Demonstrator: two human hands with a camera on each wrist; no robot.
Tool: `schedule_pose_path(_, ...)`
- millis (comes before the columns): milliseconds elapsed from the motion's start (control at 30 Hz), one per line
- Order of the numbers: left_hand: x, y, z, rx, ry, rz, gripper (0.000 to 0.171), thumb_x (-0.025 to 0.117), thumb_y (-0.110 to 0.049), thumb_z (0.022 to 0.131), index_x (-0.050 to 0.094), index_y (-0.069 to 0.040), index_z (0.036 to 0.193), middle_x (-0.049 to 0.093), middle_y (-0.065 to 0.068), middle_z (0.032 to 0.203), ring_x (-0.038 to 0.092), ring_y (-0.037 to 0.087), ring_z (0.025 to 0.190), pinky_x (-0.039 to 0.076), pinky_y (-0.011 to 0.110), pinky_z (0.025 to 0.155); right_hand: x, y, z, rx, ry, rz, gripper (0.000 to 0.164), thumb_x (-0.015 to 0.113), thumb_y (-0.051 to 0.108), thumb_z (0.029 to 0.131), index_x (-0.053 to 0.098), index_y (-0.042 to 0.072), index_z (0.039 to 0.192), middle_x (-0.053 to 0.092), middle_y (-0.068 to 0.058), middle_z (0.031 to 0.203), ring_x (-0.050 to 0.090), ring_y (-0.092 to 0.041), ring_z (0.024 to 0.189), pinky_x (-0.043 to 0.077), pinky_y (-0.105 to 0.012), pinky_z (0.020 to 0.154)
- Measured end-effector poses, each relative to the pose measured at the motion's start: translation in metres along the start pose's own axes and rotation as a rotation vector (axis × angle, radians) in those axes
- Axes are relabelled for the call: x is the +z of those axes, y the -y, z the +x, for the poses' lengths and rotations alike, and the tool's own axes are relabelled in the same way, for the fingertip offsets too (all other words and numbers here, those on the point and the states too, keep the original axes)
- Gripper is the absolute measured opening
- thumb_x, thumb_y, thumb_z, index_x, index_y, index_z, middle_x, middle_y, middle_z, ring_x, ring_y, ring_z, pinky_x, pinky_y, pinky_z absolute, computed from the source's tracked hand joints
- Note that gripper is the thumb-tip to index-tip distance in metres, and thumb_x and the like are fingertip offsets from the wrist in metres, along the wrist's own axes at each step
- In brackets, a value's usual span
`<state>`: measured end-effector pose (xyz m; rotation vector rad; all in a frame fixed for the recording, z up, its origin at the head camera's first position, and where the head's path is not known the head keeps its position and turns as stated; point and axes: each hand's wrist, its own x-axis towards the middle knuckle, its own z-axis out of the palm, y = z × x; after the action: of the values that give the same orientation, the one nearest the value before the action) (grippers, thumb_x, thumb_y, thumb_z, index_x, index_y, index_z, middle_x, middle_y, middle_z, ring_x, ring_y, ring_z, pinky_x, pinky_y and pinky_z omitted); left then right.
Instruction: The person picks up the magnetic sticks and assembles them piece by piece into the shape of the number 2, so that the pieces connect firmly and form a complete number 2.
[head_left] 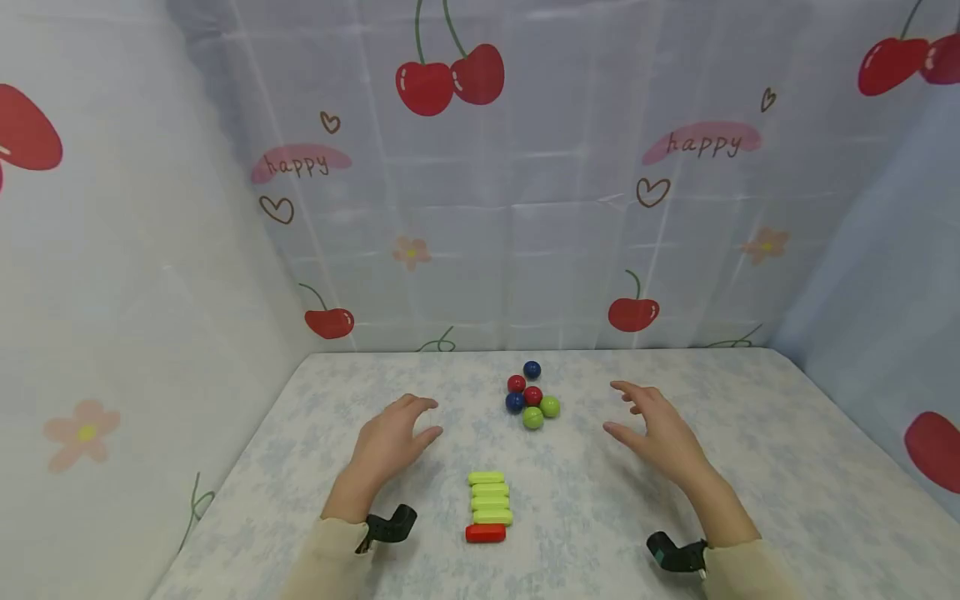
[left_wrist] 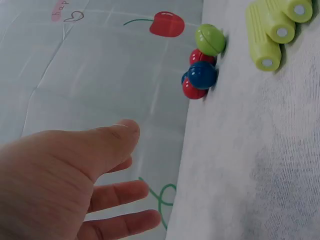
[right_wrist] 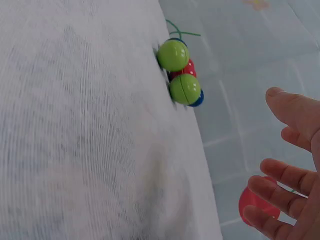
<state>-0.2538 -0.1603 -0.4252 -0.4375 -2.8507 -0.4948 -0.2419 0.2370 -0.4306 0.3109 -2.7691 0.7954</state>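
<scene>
Over the left half of the table, my left hand (head_left: 388,442) hovers with loosely bent fingers and thumb apart, holding nothing. My right hand (head_left: 656,429) hovers likewise on the other side, its palm facing inward. Between and beyond them sits a cluster of shiny balls: two green (head_left: 533,417), two red (head_left: 516,383) and two blue (head_left: 532,369). Nearer the front, several yellow-green sticks (head_left: 490,503) lie side by side in a column. A red stick (head_left: 485,533) lies at the column's near end. In the left wrist view, the yellow-green sticks (left_wrist: 265,47) show silvery round end caps.
A pale mottled cloth covers the table (head_left: 577,517). White curtains (head_left: 517,275) printed with cherries, hearts and flowers hang behind and at both sides. A black wrist camera (head_left: 392,525) is strapped to the left wrist, another camera (head_left: 675,553) to the right.
</scene>
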Motion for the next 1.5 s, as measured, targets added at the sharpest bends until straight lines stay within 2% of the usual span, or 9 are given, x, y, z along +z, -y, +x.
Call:
schedule_pose_path(133, 0.005, -0.004, 0.0, -0.007, 0.143, -0.231, 0.038, 0.072, -0.034, 0.092, 0.066, -0.017, 0.125, 0.068, 0.004, 0.116, 0.063, 0.017, 0.094, 0.052, 0.033, 0.071, 0.018, 0.016, 0.011, 0.049, 0.054, 0.089, 0.065, 0.075, 0.028, 0.09, 0.046, 0.014, 0.146, 0.054, -0.019, 0.131, 0.062, -0.03, 0.106, 0.055, -0.05, 0.085)
schedule_pose_path(267, 0.01, -0.006, 0.0, 0.006, 0.298, -0.504, 0.039, 0.073, -0.032, 0.092, 0.065, -0.013, 0.125, 0.068, 0.01, 0.115, 0.061, 0.017, 0.091, 0.052, 0.031, 0.071, 0.04, 0.033, 0.023, 0.081, 0.078, 0.174, 0.06, 0.076, 0.024, 0.089, 0.05, 0.014, 0.142, 0.054, -0.019, 0.129, 0.062, -0.022, 0.096, 0.056, -0.038, 0.081)
schedule_pose_path(333, 0.014, -0.007, 0.0, 0.026, 0.355, -0.589, 0.039, 0.074, -0.029, 0.091, 0.065, -0.01, 0.125, 0.068, 0.013, 0.114, 0.062, 0.018, 0.089, 0.053, 0.032, 0.069, 0.051, 0.04, 0.028, 0.086, 0.085, 0.218, 0.056, 0.076, 0.022, 0.089, 0.052, 0.014, 0.14, 0.056, -0.018, 0.126, 0.06, -0.019, 0.091, 0.055, -0.033, 0.076)
schedule_pose_path(433, 0.021, -0.009, 0.0, 0.036, 0.415, -0.648, 0.038, 0.074, -0.025, 0.091, 0.065, -0.008, 0.124, 0.067, 0.013, 0.113, 0.063, 0.017, 0.084, 0.054, 0.031, 0.065, 0.065, 0.048, 0.035, 0.121, 0.109, 0.292, 0.052, 0.074, 0.022, 0.091, 0.054, 0.015, 0.138, 0.061, -0.014, 0.116, 0.059, -0.017, 0.083, 0.05, -0.029, 0.068)
schedule_pose_path(567, 0.03, -0.008, 0.001, 0.038, 0.437, -0.641, 0.033, 0.075, -0.024, 0.091, 0.067, -0.01, 0.12, 0.069, 0.009, 0.111, 0.063, 0.015, 0.082, 0.053, 0.029, 0.065, 0.081, 0.052, 0.04, 0.173, 0.141, 0.38, 0.047, 0.072, 0.021, 0.092, 0.056, 0.016, 0.137, 0.065, -0.007, 0.097, 0.057, -0.017, 0.076, 0.047, -0.029, 0.061)
schedule_pose_path(667, 0.036, -0.006, 0.001, 0.042, 0.435, -0.609, 0.028, 0.075, -0.024, 0.09, 0.07, -0.013, 0.115, 0.07, 0.003, 0.107, 0.061, 0.015, 0.083, 0.051, 0.028, 0.067, 0.091, 0.053, 0.043, 0.189, 0.147, 0.398, 0.046, 0.072, 0.02, 0.092, 0.057, 0.018, 0.136, 0.065, -0.004, 0.091, 0.055, -0.016, 0.074, 0.045, -0.028, 0.06)
schedule_pose_path(900, 0.041, -0.003, -0.001, 0.059, 0.459, -0.559, 0.022, 0.077, -0.026, 0.089, 0.074, -0.018, 0.108, 0.07, -0.007, 0.098, 0.057, 0.012, 0.084, 0.047, 0.026, 0.071, 0.1, 0.059, 0.049, 0.182, 0.155, 0.311, 0.044, 0.074, 0.025, 0.091, 0.061, 0.022, 0.133, 0.062, -0.002, 0.085, 0.053, -0.016, 0.069, 0.041, -0.029, 0.06)
schedule_pose_path(1200, 0.044, -0.006, 0.0, 0.102, 0.434, -0.541, 0.014, 0.075, -0.021, 0.09, 0.076, -0.019, 0.103, 0.07, -0.006, 0.095, 0.056, 0.008, 0.079, 0.046, 0.024, 0.069, 0.099, 0.058, 0.048, 0.183, 0.123, 0.167, 0.035, 0.076, 0.032, 0.089, 0.068, 0.024, 0.122, 0.06, 0.003, 0.08, 0.051, -0.014, 0.069, 0.037, -0.029, 0.06)
schedule_pose_path(1500, 0.049, -0.008, 0.003, 0.127, 0.415, -0.518, 0.012, 0.076, -0.021, 0.089, 0.077, -0.018, 0.101, 0.068, -0.006, 0.091, 0.055, 0.006, 0.077, 0.046, 0.023, 0.069, 0.096, 0.052, 0.041, 0.159, 0.105, 0.176, 0.027, 0.077, 0.026, 0.088, 0.071, 0.02, 0.113, 0.061, 0.002, 0.078, 0.05, -0.014, 0.067, 0.039, -0.029, 0.061)
